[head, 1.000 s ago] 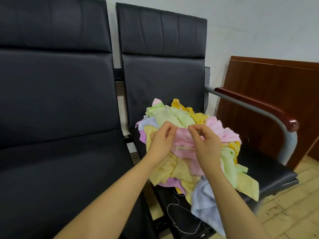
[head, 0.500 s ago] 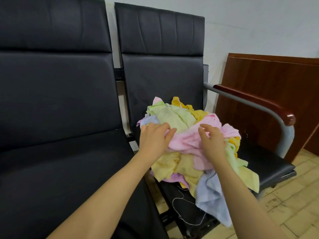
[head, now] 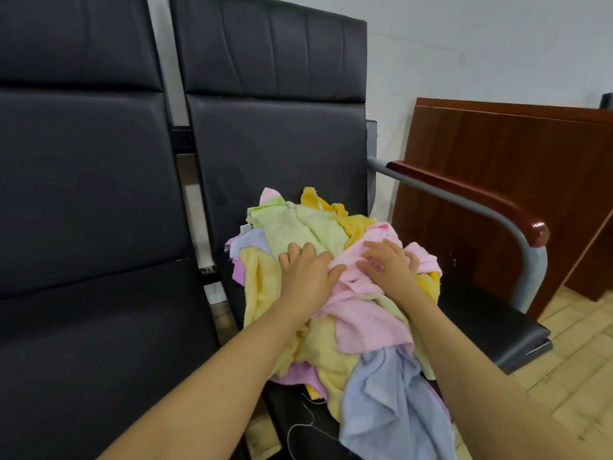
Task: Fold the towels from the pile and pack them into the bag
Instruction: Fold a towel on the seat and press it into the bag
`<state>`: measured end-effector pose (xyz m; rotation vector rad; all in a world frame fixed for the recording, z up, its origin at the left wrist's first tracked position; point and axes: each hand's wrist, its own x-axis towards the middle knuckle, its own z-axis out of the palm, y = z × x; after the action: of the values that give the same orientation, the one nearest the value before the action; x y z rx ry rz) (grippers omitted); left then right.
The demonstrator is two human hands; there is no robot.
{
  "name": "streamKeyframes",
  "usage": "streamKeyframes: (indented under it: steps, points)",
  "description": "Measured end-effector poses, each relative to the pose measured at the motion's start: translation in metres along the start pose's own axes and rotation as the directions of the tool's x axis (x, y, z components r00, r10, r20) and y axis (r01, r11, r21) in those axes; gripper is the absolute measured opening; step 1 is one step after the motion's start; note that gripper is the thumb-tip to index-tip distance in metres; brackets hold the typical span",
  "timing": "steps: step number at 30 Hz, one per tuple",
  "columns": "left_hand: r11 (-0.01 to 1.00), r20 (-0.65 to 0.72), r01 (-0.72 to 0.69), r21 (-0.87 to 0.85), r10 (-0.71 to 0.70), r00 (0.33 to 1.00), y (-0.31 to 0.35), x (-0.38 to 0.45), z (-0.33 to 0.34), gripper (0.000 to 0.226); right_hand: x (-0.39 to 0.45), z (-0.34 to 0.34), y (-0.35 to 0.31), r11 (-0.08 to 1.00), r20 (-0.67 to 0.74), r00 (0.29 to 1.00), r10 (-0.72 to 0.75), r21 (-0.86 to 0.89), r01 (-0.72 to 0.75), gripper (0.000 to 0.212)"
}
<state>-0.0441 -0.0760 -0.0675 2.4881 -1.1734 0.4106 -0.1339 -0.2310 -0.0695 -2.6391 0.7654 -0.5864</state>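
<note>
- a heap of small towels lay on the seat of the right-hand black chair, spilling over its front edge.
- the heap mixed pale green, yellow, mustard, lilac, blue and pink cloths, all crumpled and none folded.
- the left hand rested palm down on the left side of the heap, over the spot where the pale green towel met a yellow towel; its fingers lay close together and only gently bent, and whether they held any cloth could not be told.
- the right hand lay on the pink towel at the top of the heap, its fingers spread apart and slightly curved, pressing on the cloth rather than pinching it.
- the two hands sat near each other, with a fold of pink cloth between them.
- a blue towel hung down from the front of the heap, past the seat edge.
- a loose thread trailed below the heap at the front of the seat.
- a second black chair stood just beside it on the left.
- the right-hand chair had a grey metal armrest topped with dark red wood.
- a brown wooden board leaned against the white wall behind the armrest.
- pale floor tiles showed at the lower right.
- no bag was in view.
</note>
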Motion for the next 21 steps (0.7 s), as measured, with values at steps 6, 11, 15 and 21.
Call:
streamKeyframes:
  steps: [6, 11, 15, 21]
  points:
    - [0.962, -0.120, 0.090, -0.257, -0.124, 0.985, -0.004, -0.003, -0.004, 0.033, -0.008, -0.003, -0.005, 0.937, -0.230, 0.972, -0.042, 0.328, 0.118, 0.026]
    - [0.874, -0.232, 0.131, -0.468, -0.265, 0.936, -0.014, -0.016, -0.030, 0.028, -0.021, -0.019, -0.045, 0.886, -0.381, 0.914, -0.140, 0.364, 0.287, 0.011]
    - [0.860, -0.368, 0.079, -0.504, -0.297, 0.881, -0.029, -0.032, -0.073, 0.031, -0.030, -0.036, -0.093, 0.847, -0.475, 0.858, -0.195, 0.360, 0.392, 0.020]
    - [0.893, -0.538, 0.034, -0.449, -0.301, 0.787, -0.061, -0.063, -0.154, 0.026, -0.053, -0.059, -0.171, 0.792, -0.503, 0.825, -0.256, 0.380, 0.478, 0.016]
